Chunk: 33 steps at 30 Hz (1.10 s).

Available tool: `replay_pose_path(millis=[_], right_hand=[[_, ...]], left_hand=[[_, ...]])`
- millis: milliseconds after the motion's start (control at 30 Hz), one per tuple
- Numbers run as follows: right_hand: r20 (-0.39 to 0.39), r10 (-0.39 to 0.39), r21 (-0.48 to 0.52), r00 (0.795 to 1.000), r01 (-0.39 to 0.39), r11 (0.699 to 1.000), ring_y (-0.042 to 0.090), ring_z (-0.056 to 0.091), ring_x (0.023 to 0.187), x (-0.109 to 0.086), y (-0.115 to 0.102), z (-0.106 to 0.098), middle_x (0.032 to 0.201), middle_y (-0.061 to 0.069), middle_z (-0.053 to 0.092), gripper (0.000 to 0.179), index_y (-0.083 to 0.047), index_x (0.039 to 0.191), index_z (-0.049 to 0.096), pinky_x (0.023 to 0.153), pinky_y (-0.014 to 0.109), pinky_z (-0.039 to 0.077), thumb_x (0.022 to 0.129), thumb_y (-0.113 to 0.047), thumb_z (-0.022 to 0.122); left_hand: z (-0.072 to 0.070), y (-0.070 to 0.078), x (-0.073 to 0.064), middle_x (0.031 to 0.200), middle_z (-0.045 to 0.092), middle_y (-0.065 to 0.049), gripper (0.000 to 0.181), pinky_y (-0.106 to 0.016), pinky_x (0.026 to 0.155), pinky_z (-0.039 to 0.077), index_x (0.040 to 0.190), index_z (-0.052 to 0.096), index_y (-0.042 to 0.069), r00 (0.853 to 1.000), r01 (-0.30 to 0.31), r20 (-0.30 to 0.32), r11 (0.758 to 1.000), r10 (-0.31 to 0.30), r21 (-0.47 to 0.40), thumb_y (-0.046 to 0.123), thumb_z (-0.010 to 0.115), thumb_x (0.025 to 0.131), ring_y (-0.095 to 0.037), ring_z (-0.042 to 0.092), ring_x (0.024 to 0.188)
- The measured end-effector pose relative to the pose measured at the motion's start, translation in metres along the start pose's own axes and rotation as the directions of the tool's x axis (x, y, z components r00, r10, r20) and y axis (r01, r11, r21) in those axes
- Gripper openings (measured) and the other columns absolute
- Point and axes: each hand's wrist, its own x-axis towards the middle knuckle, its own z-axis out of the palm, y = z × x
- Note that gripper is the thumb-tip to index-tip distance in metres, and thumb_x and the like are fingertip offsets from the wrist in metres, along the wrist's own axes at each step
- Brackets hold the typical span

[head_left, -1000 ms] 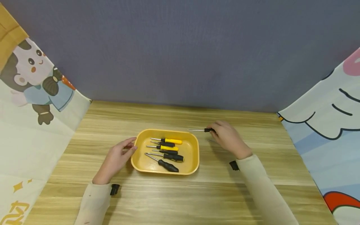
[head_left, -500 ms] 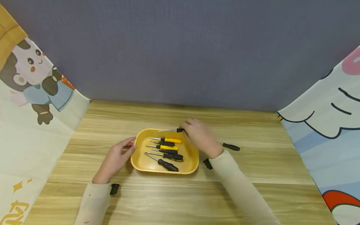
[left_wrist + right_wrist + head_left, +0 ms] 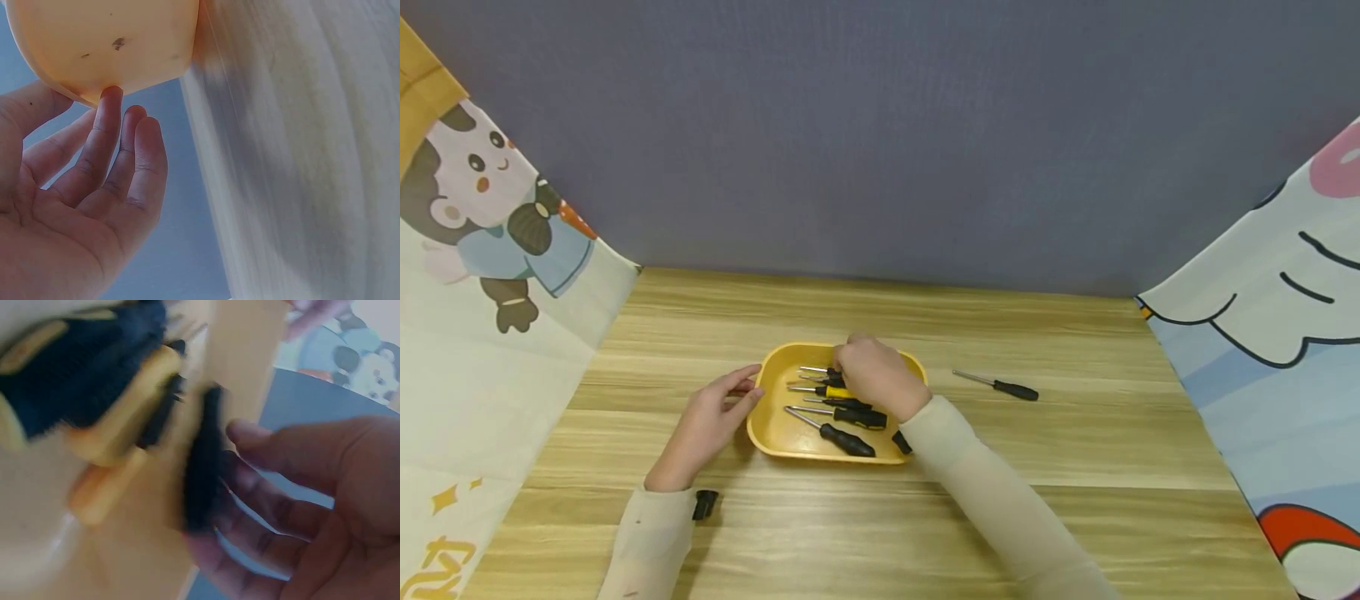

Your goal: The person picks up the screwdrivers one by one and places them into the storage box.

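Observation:
In the head view my left hand (image 3: 709, 427) holds the left end of a yellow plastic tray (image 3: 767, 437). The left wrist view has the thumb at the rim and a fingertip on the outer wall (image 3: 125, 44). My right hand (image 3: 880, 379) is inside the tray, over its back part. A blurred black screwdriver handle (image 3: 203, 462) shows in the right wrist view, beside my fingertips, with the thumb standing off it. Near the hand are a yellow-handled screwdriver (image 3: 837, 392) and black ones (image 3: 860, 417), some partly hidden by the hand. Another black screwdriver (image 3: 847, 440) slants along the front.
One more black-handled screwdriver (image 3: 1015, 390) lies on the wooden table (image 3: 1075, 450), right of the tray. A grey panel (image 3: 880, 150) rises behind the table. Cartoon-printed sheets stand at the left (image 3: 505, 400) and right (image 3: 1285, 375).
My right hand has carried a black-handled screwdriver leftward from over the table into the tray, and its fingers have come off the handle. The left hand has stayed at the tray.

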Motion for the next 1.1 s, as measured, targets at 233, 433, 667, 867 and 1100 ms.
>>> replay_pose_path(millis=[233,433,667,867,1100], right_hand=[[0.070,0.059,0.026,0.996,-0.061,0.998,0.014,0.053,0.078,0.006,-0.003,0.012,0.087,0.002,0.058,0.023,-0.012,0.088,0.070,0.053,0.025,0.048,0.096,0.003,0.056],[0.048,0.060,0.017,0.997,-0.061,0.998,0.015,0.057,0.082,0.004,-0.002,0.011,0.089,0.002,0.060,0.020,-0.013,0.093,0.073,0.055,0.026,0.052,0.098,-0.001,0.057],[-0.010,0.041,0.006,0.999,-0.041,0.999,0.019,0.064,0.093,-0.004,0.003,-0.001,0.106,0.005,0.066,0.022,-0.012,0.119,0.072,0.066,0.027,0.058,0.099,-0.009,0.061],[-0.114,-0.011,-0.022,0.993,0.008,1.000,0.020,0.064,0.094,-0.020,0.018,-0.014,0.109,0.004,0.068,0.023,-0.011,0.117,0.071,0.079,0.031,0.058,0.095,-0.016,0.072],[-0.273,-0.019,-0.005,0.962,0.019,1.000,0.024,0.063,0.098,-0.047,0.047,-0.013,0.109,0.006,0.068,0.019,-0.011,0.111,0.074,0.084,0.039,0.058,0.093,-0.017,0.075]], left_hand=[[0.000,0.000,0.000,0.114,0.066,-0.017,0.042,-0.041,0.088,0.059,0.140,0.055,-0.001,1.000,-0.007,0.001,1.000,0.007,-0.002,0.013,0.063,0.101,-0.031,0.065,0.105],[0.000,0.000,-0.001,0.114,0.066,-0.017,0.042,-0.042,0.089,0.058,0.140,0.055,-0.001,1.000,-0.006,0.001,1.000,0.006,-0.002,0.013,0.063,0.101,-0.031,0.064,0.105],[0.000,0.000,-0.001,0.113,0.066,-0.017,0.042,-0.040,0.088,0.059,0.140,0.055,-0.001,1.000,-0.006,-0.001,1.000,0.006,-0.011,0.012,0.063,0.101,-0.031,0.065,0.104],[0.000,0.000,-0.001,0.114,0.066,-0.017,0.042,-0.040,0.088,0.059,0.141,0.055,0.000,1.000,0.002,0.004,1.000,-0.002,-0.012,0.013,0.063,0.101,-0.032,0.065,0.105],[-0.001,-0.001,-0.001,0.115,0.066,-0.017,0.042,-0.041,0.089,0.059,0.140,0.055,0.000,1.000,0.003,0.004,1.000,-0.003,-0.011,0.013,0.063,0.101,-0.031,0.064,0.106]])
